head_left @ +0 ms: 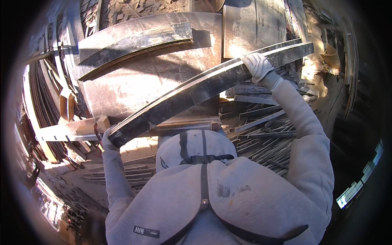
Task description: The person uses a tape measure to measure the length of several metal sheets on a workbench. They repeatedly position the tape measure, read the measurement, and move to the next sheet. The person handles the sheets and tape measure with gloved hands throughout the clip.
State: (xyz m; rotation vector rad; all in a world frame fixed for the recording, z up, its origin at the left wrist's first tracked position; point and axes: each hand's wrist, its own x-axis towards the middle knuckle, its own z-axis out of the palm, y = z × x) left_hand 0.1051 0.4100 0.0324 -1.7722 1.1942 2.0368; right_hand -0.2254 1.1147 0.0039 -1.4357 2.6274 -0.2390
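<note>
A bundle of long dark boards (196, 89) with pale edges slants across the middle, its right end higher in the picture. My right hand (257, 67), in a pale glove, is closed over the boards toward their right end. At the lower left end, my left hand (108, 138) is closed on the same bundle; its fingers are partly hidden. Beneath and beyond the boards lies a large brown panel (151, 87). Another stack of dark strips (139, 45) rests on that panel, apart from both hands.
A second brown panel (254, 28) lies at the far right of the first. Near my left hand are a wood block (103, 122) and a pale plank (67, 128). Long boards (41, 94) are piled at the left. Loose strips (261, 134) lie heaped under my right arm.
</note>
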